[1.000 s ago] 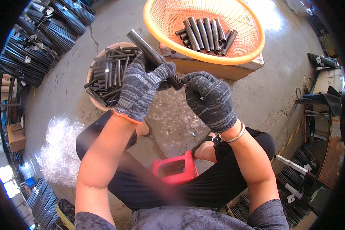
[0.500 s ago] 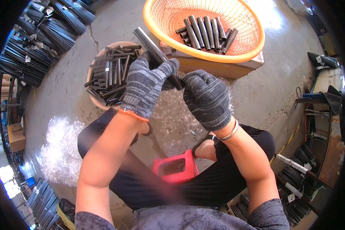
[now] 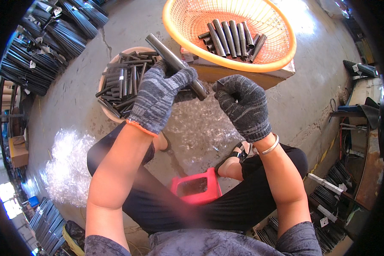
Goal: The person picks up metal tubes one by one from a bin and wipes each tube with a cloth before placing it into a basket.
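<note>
Grey-gloved, the left hand (image 3: pixel 155 96) is wrapping a closed grip around a glossy black tube (image 3: pixel 170 54), which is slanting in the air between a pale pink basin (image 3: pixel 109 115) of black tubes (image 3: pixel 123 81) and an orange mesh basket (image 3: pixel 243 67). Half-curled, the right hand (image 3: pixel 247 106) is hovering just beside but apart from the tube's lower end; whether its grip is holding anything, I cannot tell.

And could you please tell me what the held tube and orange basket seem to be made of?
Tube: glossy and black, with a bright highlight along it; possibly carbon fibre, coated metal or plastic.
Orange basket: smooth, likely moulded plastic, judging by its thick rim and regular lattice.
</note>
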`<control>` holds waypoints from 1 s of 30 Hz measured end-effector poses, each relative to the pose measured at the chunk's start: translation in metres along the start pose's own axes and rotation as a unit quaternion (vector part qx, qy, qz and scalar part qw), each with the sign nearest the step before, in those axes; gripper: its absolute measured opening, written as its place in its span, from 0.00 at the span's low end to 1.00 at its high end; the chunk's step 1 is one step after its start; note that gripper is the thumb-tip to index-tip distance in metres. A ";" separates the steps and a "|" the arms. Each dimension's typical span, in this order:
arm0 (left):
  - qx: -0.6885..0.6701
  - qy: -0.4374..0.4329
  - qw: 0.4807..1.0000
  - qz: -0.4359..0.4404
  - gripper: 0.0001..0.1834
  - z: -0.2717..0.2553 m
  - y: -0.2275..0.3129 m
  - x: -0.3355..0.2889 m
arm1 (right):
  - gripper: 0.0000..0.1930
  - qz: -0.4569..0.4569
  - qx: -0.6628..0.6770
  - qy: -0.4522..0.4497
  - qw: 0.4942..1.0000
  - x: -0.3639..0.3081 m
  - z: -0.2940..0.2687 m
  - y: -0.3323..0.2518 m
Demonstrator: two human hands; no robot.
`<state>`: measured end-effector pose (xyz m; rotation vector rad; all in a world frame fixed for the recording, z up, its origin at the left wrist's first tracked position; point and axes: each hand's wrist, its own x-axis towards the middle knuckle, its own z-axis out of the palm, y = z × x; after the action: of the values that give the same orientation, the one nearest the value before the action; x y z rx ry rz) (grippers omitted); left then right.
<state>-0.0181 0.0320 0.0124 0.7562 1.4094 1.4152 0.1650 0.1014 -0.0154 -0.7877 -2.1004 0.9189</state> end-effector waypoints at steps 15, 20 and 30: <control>0.140 0.026 0.990 0.023 0.20 0.012 0.006 0.001 | 0.06 -0.006 0.142 -0.132 0.981 0.000 -0.012 -0.004; 0.158 0.046 0.985 0.053 0.21 0.008 -0.004 0.006 | 0.06 0.092 0.167 -0.104 0.976 -0.008 -0.002 -0.007; 0.250 0.136 0.933 0.218 0.19 0.026 -0.012 0.005 | 0.08 0.080 0.187 -0.052 0.978 -0.013 0.011 -0.025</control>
<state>0.0061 0.0444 0.0031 1.3012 1.9440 1.5509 0.1573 0.0735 -0.0057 -0.7295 -1.8853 1.4193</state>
